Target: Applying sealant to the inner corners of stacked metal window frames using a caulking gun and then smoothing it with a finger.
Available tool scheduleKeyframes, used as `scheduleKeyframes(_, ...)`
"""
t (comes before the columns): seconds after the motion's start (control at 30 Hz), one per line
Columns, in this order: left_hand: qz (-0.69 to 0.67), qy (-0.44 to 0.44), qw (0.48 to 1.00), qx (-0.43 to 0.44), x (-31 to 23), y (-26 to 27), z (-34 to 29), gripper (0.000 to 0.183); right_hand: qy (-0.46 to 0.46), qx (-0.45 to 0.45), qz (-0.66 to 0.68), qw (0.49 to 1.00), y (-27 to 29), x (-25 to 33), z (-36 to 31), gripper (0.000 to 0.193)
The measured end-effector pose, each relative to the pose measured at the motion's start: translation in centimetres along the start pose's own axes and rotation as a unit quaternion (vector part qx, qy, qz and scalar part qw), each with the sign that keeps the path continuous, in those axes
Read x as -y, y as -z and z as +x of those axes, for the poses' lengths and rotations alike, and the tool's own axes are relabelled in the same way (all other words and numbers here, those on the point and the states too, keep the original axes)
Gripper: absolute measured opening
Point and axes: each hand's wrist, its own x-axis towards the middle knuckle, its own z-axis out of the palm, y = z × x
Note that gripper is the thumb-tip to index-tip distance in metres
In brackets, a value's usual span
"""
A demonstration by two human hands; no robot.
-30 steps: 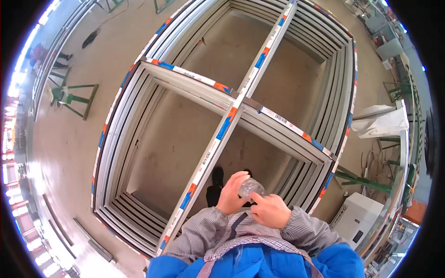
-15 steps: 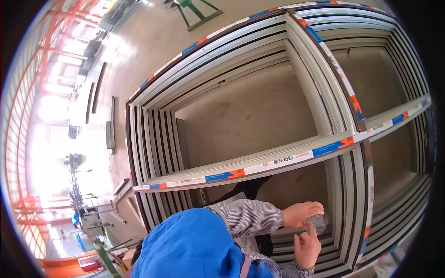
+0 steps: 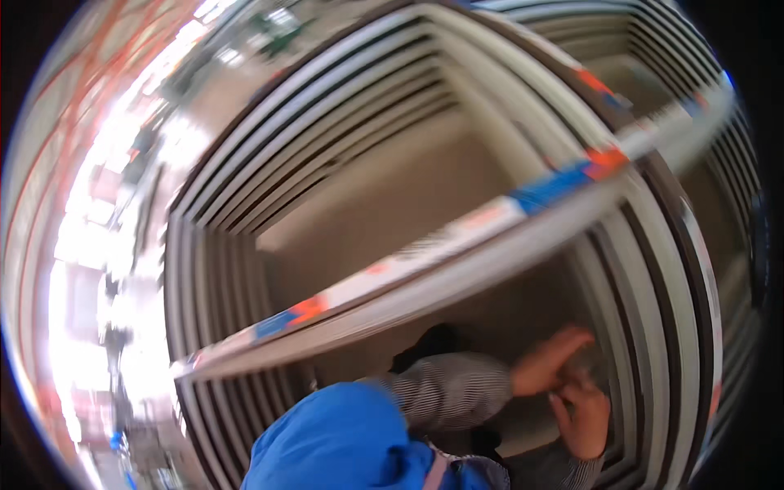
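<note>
My left hand [image 3: 549, 363] reaches out from a striped grey sleeve, its fingers curved around a clear, crinkly-looking plastic thing [image 3: 585, 359]. Blur hides that thing's exact kind. Close below it, my right hand [image 3: 585, 418] has its fingers up against or very near the same thing; its finger pose is smeared. Both hands are over the lower middle opening of a stack of large window-like frames. The stack's long crossbar [image 3: 457, 233], with white, blue and orange film on it, runs slantwise beyond my hands.
Layered frame sides [image 3: 645, 327] stand just right of my hands, and more layers [image 3: 216, 286] rise at the left. Blue cloth [image 3: 327, 437] covers part of the near view. A bright hall with orange-red metalwork [image 3: 61, 155] lies to the far left.
The whole view has shifted and tilted, so the frames look larger and blurred. Both hands appear farther right and slightly lower in the picture, still together at the clear plastic thing.
</note>
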Motion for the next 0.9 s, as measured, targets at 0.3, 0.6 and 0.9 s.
scheduleKeyframes(0.3, 0.113, -0.098, 0.986, -0.069, -2.5, 2.0, 1.7, 0.066, 0.068, 0.037, -0.13, 0.989, 1.5, -0.9, -0.4, 0.016)
scheduleKeyframes(0.6, -0.011, -0.037, 0.996, -0.076, -2.0, 4.8, 0.5, 0.071, 0.08, -0.16, -0.024, 0.983, 6.8, 1.4, 1.6, 0.007)
scheduleKeyframes(0.9, -0.023, -0.033, 0.996, -0.074, -1.1, 8.5, 0.2, 0.077, 0.091, -0.277, -0.034, 0.956, 3.5, -1.9, 14.8, 0.008)
